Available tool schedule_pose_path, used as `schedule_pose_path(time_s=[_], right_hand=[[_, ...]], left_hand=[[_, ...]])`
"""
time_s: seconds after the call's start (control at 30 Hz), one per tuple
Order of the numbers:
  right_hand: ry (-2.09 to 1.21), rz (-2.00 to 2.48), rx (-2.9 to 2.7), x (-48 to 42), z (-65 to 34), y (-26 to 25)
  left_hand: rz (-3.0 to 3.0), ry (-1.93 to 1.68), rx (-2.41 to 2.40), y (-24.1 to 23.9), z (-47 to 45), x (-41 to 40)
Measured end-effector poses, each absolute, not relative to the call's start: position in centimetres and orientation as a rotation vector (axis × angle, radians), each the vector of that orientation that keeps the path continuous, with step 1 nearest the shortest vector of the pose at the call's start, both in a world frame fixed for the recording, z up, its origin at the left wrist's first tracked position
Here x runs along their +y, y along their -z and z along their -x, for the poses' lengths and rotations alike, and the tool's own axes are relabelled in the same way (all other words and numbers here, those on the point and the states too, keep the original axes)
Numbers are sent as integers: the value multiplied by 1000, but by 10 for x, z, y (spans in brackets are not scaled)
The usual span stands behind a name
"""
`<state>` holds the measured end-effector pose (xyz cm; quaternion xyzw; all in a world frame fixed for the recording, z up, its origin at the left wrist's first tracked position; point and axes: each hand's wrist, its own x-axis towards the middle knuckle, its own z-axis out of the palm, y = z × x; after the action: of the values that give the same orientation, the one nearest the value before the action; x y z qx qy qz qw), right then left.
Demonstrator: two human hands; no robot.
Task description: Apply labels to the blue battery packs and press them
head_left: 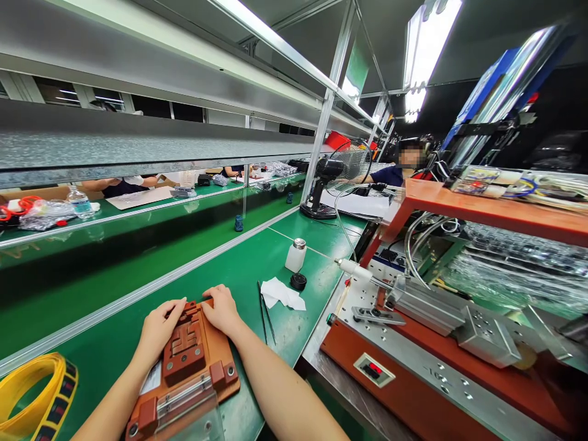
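In front of me on the green bench lies a reddish-brown fixture with a raised slotted block and a clear hinged plate at its near end. My left hand is closed at the far left of the block, its thumb along the top edge. Opposite it, my right hand bends its fingers over the fixture's far right corner. Both hands touch the fixture; some fingertips are hidden, and I cannot make out any small part beneath them.
Tweezers, a white wipe, a black cap and a dispenser bottle lie to the right. A yellow tape roll sits left. A red-brown machine borders the right side. Beyond stand a fan and a co-worker.
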<state>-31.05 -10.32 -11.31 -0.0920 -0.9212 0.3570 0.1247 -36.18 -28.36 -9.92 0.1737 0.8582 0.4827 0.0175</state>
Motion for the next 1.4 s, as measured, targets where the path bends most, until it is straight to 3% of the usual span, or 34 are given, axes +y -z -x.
schedule_pose_path(time_s=[1.4], right_hand=[[-1059, 251, -2672, -103, 308, 112]], left_hand=[[-541, -1516, 2663, 99, 362, -285]])
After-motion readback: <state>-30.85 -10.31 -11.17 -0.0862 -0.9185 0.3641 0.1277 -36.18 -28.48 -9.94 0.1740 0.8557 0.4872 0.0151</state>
